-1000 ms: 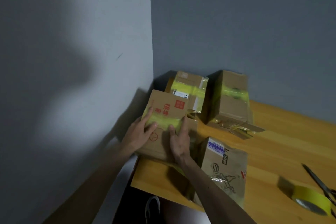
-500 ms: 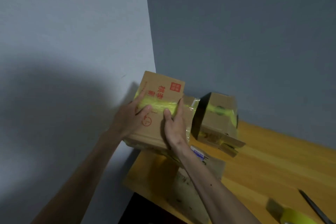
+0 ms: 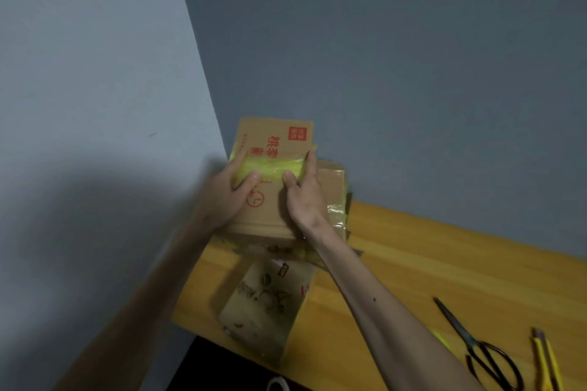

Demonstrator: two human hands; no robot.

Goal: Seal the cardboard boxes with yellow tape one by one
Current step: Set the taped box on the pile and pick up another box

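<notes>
In the head view, the person is holding a brown box (image 3: 276, 200) up in the corner by the grey wall (image 3: 397, 73), above the far end of the table (image 3: 413, 263). A band of yellow tape (image 3: 273, 167) is running across the top of the box. The left hand (image 3: 228, 190) is gripping the left side and the right hand (image 3: 305, 197) is gripping the right side. The fingers (image 3: 309, 162) are wrapping round the edges, and both thumbs are pressing on the tape. I think the hands are sitting this way to rub the tape flat and carry the box at once.

A second box (image 3: 333, 187) is standing just behind it. I cannot tell if they are touching. A flat box (image 3: 266, 298) with drawings is lying under the arms near the table edge, so it may be taking up room for putting things down. Scissors (image 3: 482, 349) and a yellow stick (image 3: 546, 359) are lying well apart on the right.
</notes>
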